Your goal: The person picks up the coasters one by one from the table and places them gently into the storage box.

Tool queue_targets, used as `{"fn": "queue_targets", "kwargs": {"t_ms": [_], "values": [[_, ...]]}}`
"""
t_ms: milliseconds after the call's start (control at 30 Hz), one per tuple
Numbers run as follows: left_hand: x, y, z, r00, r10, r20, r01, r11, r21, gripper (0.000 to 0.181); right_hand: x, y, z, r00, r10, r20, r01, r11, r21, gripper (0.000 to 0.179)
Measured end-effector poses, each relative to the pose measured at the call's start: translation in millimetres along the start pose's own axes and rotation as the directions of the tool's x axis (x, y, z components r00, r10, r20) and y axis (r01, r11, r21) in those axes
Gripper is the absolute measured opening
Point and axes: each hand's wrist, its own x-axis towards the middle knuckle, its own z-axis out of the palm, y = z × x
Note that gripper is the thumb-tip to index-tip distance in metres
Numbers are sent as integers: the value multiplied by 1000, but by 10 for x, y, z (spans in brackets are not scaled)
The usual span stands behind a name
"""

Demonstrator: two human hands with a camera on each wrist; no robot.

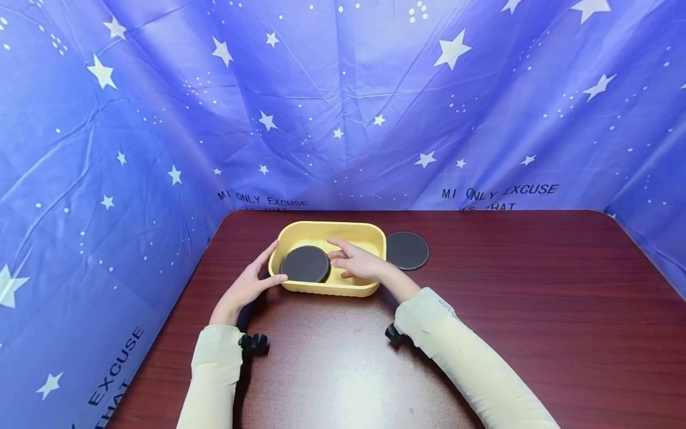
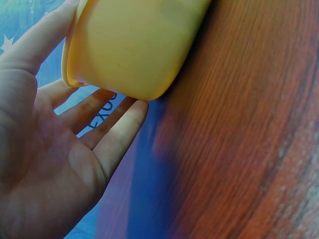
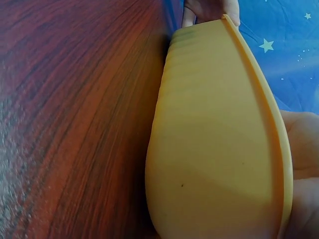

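Observation:
A yellow oblong bin [image 1: 329,289] with rounded corners stands on the table. Inside its left half, a round black coaster [image 1: 305,264] leans tilted against the wall. My left hand [image 1: 250,286] holds the bin's left end, thumb at the front rim and fingers along the end wall. Seen from the left wrist, those fingertips [image 2: 139,107] touch the outer wall. Over the front rim reaches my right hand [image 1: 358,262], fingers spread inside the bin, fingertips right at the coaster's right edge. The right wrist view shows mostly the bin's outer wall [image 3: 214,134], which hides those fingers.
A second round black coaster [image 1: 408,251] lies flat on the table just right of the bin. The dark red wooden table [image 1: 536,298] has its back edge behind the bin. A blue star-patterned cloth [image 1: 343,107] hangs around the back and sides.

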Motion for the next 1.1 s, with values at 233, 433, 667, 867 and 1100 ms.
{"fn": "queue_targets", "kwargs": {"t_ms": [233, 433, 667, 867, 1100], "values": [[-7, 12, -5, 1000, -11, 5, 11, 1000, 3, 85, -26, 6, 8, 994, -102, -28, 98, 991, -95, 55], [-3, 9, -14, 1000, -7, 3, 7, 1000, -6, 85, -37, 0, 13, 961, -220, -170, 205, 974, -101, 48], [-9, 4, -13, 1000, -5, 17, 6, 1000, -10, 85, -104, -18, -17, 936, -282, -212, 275, 959, -64, 48], [-9, 19, -10, 1000, -4, 15, 4, 1000, -7, 85, -214, -51, -120, 913, -329, -242, 326, 944, -52, 49], [-19, 21, -7, 1000, -9, 14, 9, 1000, -7, 85, -355, -20, -294, 888, -354, -293, 359, 932, -36, 55]]}}
